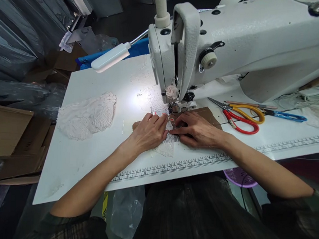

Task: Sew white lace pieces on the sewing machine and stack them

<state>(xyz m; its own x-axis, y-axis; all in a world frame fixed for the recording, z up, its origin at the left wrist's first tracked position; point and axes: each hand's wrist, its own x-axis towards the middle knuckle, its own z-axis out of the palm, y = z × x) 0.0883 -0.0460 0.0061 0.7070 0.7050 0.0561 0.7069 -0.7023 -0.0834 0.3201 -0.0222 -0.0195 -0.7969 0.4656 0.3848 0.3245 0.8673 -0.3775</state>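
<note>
**Presently at the needle: lace piece under two flat hands**

Item 1. Left hand: palm down, fingers extended and close together, gripping nothing, pressing a strip of white lace onto the table.

Item 2. Right hand: likewise flat and ungripping, fingertips meeting those of the left over the lace, resting partly on a brown cardboard template.

Item 3. Lace strip: lies just in front of the presser foot of the white industrial sewing machine, its near end trailing toward the printed ruler on the table edge.

Handling note, as judgement: even pressure from both hands, fingertips kept clear of the needle, and the lace edge held square to the template should serve best.

Item 4. Containers: flattened cardboard boxes at left, contents not visible; a lilac basket under the table, contents hidden.

Item 5. Sundries: loose lace heap; red-handled scissors; yellow-handled scissors; lamp.
</note>
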